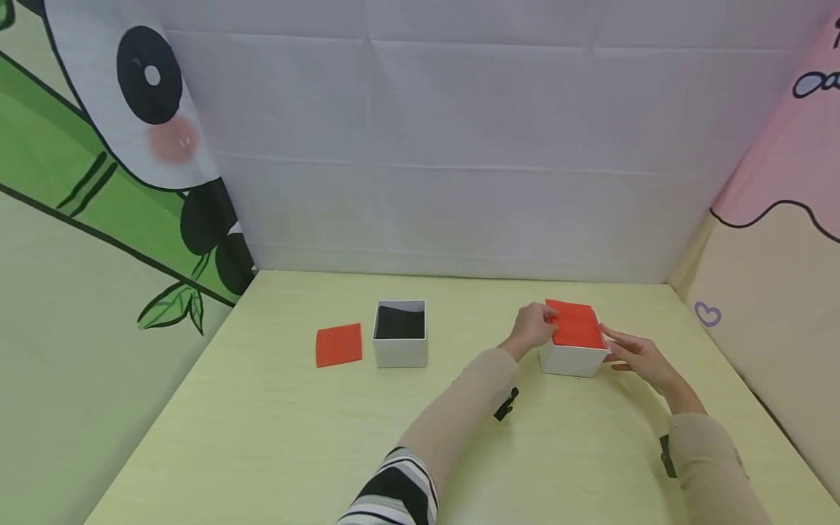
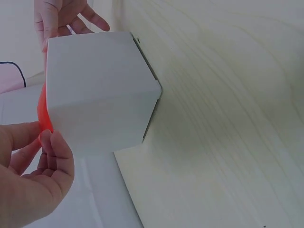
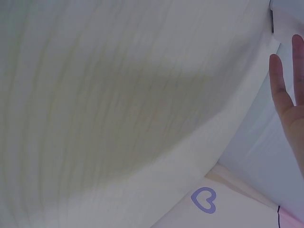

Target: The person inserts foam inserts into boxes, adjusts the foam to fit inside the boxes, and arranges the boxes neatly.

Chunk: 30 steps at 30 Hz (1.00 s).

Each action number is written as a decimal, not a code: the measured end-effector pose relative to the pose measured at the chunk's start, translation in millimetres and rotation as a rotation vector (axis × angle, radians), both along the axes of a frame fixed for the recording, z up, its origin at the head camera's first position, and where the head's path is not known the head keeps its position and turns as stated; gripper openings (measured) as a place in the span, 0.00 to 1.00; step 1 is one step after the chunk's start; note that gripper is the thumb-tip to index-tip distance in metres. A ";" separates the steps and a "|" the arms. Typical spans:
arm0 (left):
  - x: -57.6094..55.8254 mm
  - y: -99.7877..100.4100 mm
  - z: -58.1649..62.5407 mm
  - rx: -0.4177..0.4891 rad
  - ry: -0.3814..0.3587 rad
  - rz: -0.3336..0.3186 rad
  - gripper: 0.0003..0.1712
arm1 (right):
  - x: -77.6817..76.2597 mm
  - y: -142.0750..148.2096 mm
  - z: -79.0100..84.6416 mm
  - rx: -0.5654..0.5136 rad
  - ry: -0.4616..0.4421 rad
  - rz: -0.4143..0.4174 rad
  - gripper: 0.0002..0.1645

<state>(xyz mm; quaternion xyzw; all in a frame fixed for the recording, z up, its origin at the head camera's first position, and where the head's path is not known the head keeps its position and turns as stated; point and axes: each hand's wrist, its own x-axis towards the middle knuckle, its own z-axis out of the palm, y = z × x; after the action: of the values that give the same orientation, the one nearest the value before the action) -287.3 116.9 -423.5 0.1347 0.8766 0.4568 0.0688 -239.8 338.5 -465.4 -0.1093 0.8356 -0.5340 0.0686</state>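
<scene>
On the right of the table in the head view stands a white box (image 1: 572, 360), with a red sheet (image 1: 577, 326) lying across its top. My left hand (image 1: 533, 328) pinches the left edge of that sheet between thumb and fingers. In the left wrist view the sheet (image 2: 44, 114) bends at the box's rim beside my left hand (image 2: 35, 175). My right hand (image 1: 639, 361) is at the box's right side, fingers mostly straight, touching near the corner of the sheet. The right wrist view catches only part of my right hand (image 3: 289, 102), with straight fingers. The box's inside is hidden.
A second white box (image 1: 400, 353), open at the top with something black (image 1: 400, 323) inside, stands left of centre. Left of it a red square piece (image 1: 338, 345) lies flat on the pale wooden table (image 1: 262, 437). A white cloth backdrop (image 1: 459, 160) rises behind.
</scene>
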 end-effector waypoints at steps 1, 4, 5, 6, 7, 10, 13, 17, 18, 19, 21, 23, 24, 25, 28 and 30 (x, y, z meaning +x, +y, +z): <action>-1.4 0.8 -1.6 -0.008 0.006 -0.006 0.15 | -0.3 0.0 -0.1 -0.003 -0.002 0.000 0.31; -10.7 5.7 -14.7 -0.037 0.044 -0.016 0.14 | -1.2 0.0 -1.2 -0.022 0.000 -0.002 0.31; -12.0 6.9 -16.7 -0.056 0.048 -0.007 0.13 | -1.6 0.2 -1.7 -0.028 0.002 0.001 0.31; -12.6 8.1 -17.8 -0.074 0.044 0.000 0.13 | -1.8 0.3 -2.2 -0.033 0.004 0.003 0.30; -12.6 8.9 -18.9 -0.089 0.050 0.009 0.13 | -2.0 0.5 -2.8 -0.039 0.005 0.004 0.30; -8.0 10.9 -18.1 -0.138 0.050 0.050 0.11 | -2.2 1.1 -3.8 -0.042 0.002 0.007 0.30; 2.3 8.7 -8.4 -0.197 0.058 0.078 0.10 | -1.9 1.6 -4.3 -0.045 -0.004 0.005 0.30; 4.0 7.0 -9.4 -0.290 0.099 0.083 0.09 | -1.3 1.4 -4.5 -0.052 -0.005 0.003 0.29; 4.0 6.8 -9.7 -0.305 0.094 0.082 0.10 | -1.1 1.4 -4.5 -0.053 -0.005 0.003 0.29; 4.1 6.8 -9.6 -0.315 0.090 0.080 0.10 | -1.0 1.3 -4.5 -0.056 -0.006 0.004 0.29; 3.7 7.5 -11.0 -0.341 0.082 0.076 0.10 | -0.8 1.5 -4.3 -0.053 -0.009 0.001 0.30; 3.7 9.0 -13.2 -0.371 0.083 0.063 0.11 | -1.1 1.7 -4.7 -0.052 -0.009 -0.001 0.30; 4.1 9.8 -14.5 -0.397 0.093 0.052 0.12 | -1.3 1.8 -4.9 -0.051 -0.007 0.000 0.30; 4.3 10.8 -16.0 -0.424 0.111 0.039 0.13 | -1.5 1.9 -5.3 -0.052 -0.006 0.000 0.30; 6.7 12.8 -19.2 -0.529 0.223 -0.011 0.19 | -1.9 1.8 -6.2 -0.057 0.004 0.003 0.29; 8.2 13.5 -20.3 -0.602 0.321 -0.038 0.25 | -1.9 1.5 -6.3 -0.056 0.013 0.009 0.28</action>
<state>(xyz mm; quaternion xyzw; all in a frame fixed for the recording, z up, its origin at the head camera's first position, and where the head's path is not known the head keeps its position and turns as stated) -279.1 130.4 -443.8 0.1949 0.9691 0.1489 -0.0248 -241.7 340.0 -471.8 -0.1185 0.8201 -0.5563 0.0624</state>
